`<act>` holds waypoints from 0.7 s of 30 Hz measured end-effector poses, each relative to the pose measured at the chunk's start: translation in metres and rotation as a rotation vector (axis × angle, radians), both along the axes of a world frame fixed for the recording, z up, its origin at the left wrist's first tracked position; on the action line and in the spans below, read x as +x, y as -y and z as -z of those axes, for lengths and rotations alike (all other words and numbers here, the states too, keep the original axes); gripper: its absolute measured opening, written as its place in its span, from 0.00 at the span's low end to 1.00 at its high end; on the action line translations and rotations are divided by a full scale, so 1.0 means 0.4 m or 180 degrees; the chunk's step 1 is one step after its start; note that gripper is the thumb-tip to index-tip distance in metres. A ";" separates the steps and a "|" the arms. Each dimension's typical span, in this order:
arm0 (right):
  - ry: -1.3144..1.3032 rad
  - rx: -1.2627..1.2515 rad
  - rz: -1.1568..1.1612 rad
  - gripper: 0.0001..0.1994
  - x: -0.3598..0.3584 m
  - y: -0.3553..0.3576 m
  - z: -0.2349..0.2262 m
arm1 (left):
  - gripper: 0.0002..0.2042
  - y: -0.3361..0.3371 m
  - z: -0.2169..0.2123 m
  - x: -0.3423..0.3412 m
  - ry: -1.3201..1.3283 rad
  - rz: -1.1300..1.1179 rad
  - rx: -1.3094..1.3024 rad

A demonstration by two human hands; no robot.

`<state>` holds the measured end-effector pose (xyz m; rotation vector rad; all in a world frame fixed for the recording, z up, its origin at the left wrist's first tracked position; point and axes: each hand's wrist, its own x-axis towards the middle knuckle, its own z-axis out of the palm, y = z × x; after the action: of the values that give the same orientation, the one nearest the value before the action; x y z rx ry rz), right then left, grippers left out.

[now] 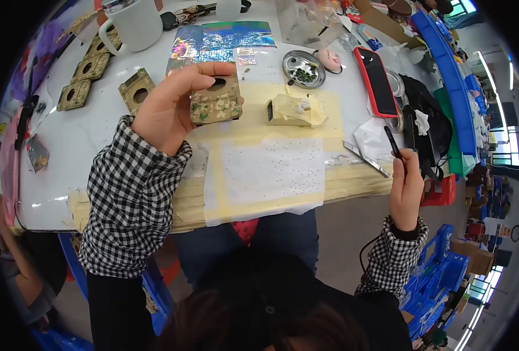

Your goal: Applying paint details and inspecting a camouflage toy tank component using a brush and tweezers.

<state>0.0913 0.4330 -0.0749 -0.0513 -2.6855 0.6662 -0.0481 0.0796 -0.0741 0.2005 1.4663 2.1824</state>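
Head view is showing the left hand [165, 114] pinching a camouflage block [215, 100] above the taped mat [271, 169], right hand's [407, 184] fingers closing round a thin tool [393, 141] beyond the mat's right edge; loosening might drop it.

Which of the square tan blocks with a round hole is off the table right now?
The one in the left hand: that block is held up over the taped mat. The other blocks lie flat on the table, one just left of the hand, the rest by the white mug.

Black-and-white checked sleeves [132, 193], a tan block [215, 102] flecked green, a red-cased phone [375, 80], a white mug [135, 23].
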 end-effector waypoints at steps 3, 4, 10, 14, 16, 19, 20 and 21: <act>-0.0138 0.0308 0.0028 0.06 0.017 -0.031 0.047 | 0.21 -0.003 -0.002 0.002 0.0144 -0.0035 -0.0059; -0.0067 0.0264 0.0049 0.06 0.016 -0.041 0.058 | 0.21 -0.002 -0.004 0.001 0.0172 -0.0044 -0.0033; -0.0334 0.0744 0.0039 0.07 -0.074 -0.042 0.087 | 0.23 0.013 -0.018 -0.019 0.0479 -0.0030 -0.0051; -0.0513 0.0706 -0.0063 0.07 -0.054 0.040 0.011 | 0.23 0.020 -0.021 -0.024 0.0485 -0.0064 -0.0024; 0.0301 -0.0310 -0.0441 0.04 0.020 0.069 -0.037 | 0.23 0.019 -0.021 -0.022 0.0459 -0.0084 -0.0106; 0.2953 -0.0824 -0.1976 0.04 0.123 0.076 -0.015 | 0.23 0.015 -0.022 -0.017 0.0449 -0.0108 -0.0206; 0.3684 -0.1154 -0.2567 0.05 0.151 0.076 0.038 | 0.23 0.014 -0.023 -0.017 0.0396 -0.0113 -0.0214; 0.4095 -0.0646 -0.2539 0.07 0.186 0.073 0.099 | 0.23 0.012 -0.022 -0.015 0.0370 -0.0175 -0.0244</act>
<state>0.1655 0.4037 -0.1147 0.8612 -3.8201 1.5394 -0.0543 0.0748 -0.0651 0.0067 1.5028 2.1380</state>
